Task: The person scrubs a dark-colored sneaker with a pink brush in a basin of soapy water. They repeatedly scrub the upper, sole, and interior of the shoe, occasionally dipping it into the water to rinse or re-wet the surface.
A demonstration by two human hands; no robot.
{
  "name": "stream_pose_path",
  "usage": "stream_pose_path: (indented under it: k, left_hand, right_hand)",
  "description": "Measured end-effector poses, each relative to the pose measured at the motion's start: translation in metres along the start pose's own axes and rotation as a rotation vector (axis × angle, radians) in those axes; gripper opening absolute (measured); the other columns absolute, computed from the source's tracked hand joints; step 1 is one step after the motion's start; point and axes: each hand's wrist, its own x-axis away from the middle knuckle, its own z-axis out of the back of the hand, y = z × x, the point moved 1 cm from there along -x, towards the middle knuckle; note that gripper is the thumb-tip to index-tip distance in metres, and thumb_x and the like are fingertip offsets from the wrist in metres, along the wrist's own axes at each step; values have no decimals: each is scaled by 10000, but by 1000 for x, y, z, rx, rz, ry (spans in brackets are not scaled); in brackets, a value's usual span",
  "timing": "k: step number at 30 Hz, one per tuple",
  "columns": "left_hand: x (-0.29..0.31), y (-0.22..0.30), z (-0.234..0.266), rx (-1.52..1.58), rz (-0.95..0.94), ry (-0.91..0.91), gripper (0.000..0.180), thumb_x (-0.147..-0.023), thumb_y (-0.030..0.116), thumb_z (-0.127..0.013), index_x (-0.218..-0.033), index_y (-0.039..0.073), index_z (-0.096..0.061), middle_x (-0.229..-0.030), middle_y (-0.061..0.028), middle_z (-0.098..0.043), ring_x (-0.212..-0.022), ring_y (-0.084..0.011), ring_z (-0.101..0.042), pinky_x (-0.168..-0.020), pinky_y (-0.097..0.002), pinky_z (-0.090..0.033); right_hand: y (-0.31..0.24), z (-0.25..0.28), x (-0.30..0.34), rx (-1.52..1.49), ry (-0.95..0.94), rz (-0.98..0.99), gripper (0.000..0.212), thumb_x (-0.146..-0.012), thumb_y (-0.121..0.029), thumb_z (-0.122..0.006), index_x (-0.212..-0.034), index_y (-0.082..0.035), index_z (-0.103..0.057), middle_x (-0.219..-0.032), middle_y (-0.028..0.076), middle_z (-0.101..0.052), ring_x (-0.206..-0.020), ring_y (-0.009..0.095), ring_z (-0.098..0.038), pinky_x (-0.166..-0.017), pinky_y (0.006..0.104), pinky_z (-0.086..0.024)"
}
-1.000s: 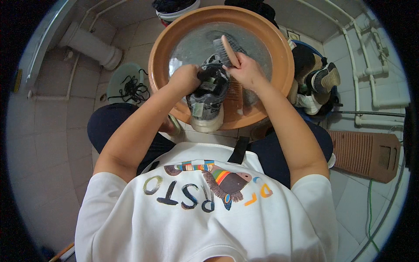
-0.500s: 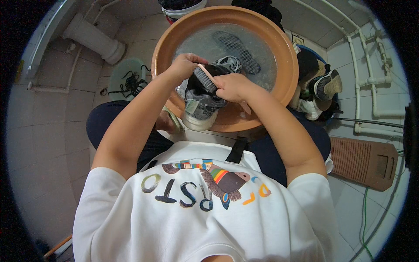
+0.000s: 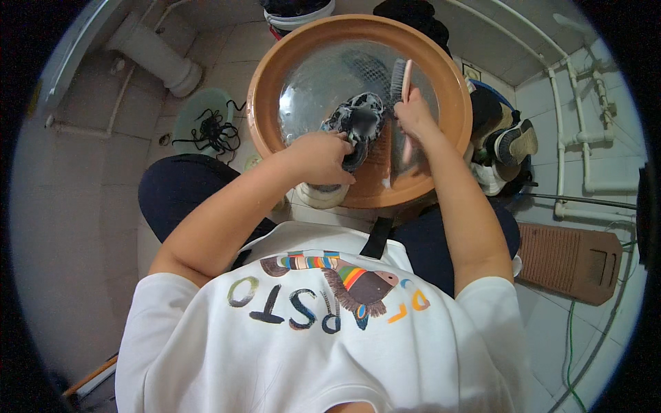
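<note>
A dark, soapy sneaker with a pale sole leans over the near side of a large orange-brown basin. My left hand grips the shoe across its middle, thumb toward me. In my right hand is a scrub brush with grey bristles and a pink back, raised upright over the basin to the right of the shoe and apart from it. Cloudy water fills the basin. A dark checkered insole lies in it toward the far side, partly blurred.
Left of the basin, a pale green tub holds black shoelaces. Several shoes are piled at the right. A brown washboard lies on the tiles, near white pipes and a green cord.
My right hand has lifted the brush off the shoe and carried it right and away from me. My left hand has moved nearer me along the shoe, whose opening now shows.
</note>
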Motion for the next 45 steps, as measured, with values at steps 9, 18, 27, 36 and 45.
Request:
stream_pose_path:
  k: [9,18,27,36,45]
  left_hand:
    - [0,-3,-3,-69,-84,-168,330,-764,306,-562,-1055,171,-638,-1207,-158,-535,-1086,-294,-534,-905,-387,-432]
    - [6,-4,-16,-81,-76,-123,272,-788,313,-547,-994,165,-648,-1257,-185,-497,-1087,-308,-544,-847,-403,-474]
    - [10,-12,-27,-42,-147,48,261,-758,263,-520,-943,141,-658,-1151,-193,-564,-929,-314,-609,-754,-429,-495]
    - [8,-14,-26,-20,-206,93,211,-753,225,-501,-852,120,-655,-894,-152,-631,-790,-312,-625,-671,-429,-496]
    - [9,-15,-29,-35,-188,111,216,-762,207,-488,-883,137,-652,-881,-114,-633,-788,-305,-624,-669,-441,-495]
  right_hand:
    - [-72,-33,48,729,-456,358,573,-824,-566,-477,-1326,-301,-404,-1088,201,-587,-1005,372,-556,-853,411,-431]
    - [-58,-45,32,868,-561,371,457,-854,-516,-452,-1222,-255,-518,-1059,145,-620,-973,344,-584,-823,421,-454]
    - [-56,-44,22,868,-559,281,452,-850,-513,-458,-1206,-246,-542,-1133,152,-585,-1011,341,-570,-871,408,-442]
    - [-50,-29,7,1022,-488,187,430,-846,-506,-479,-1216,-293,-532,-1108,106,-608,-989,319,-586,-852,418,-452]
    - [-47,-20,-6,1175,-406,83,495,-846,-564,-427,-1168,-217,-573,-1084,123,-615,-990,325,-586,-841,431,-457]
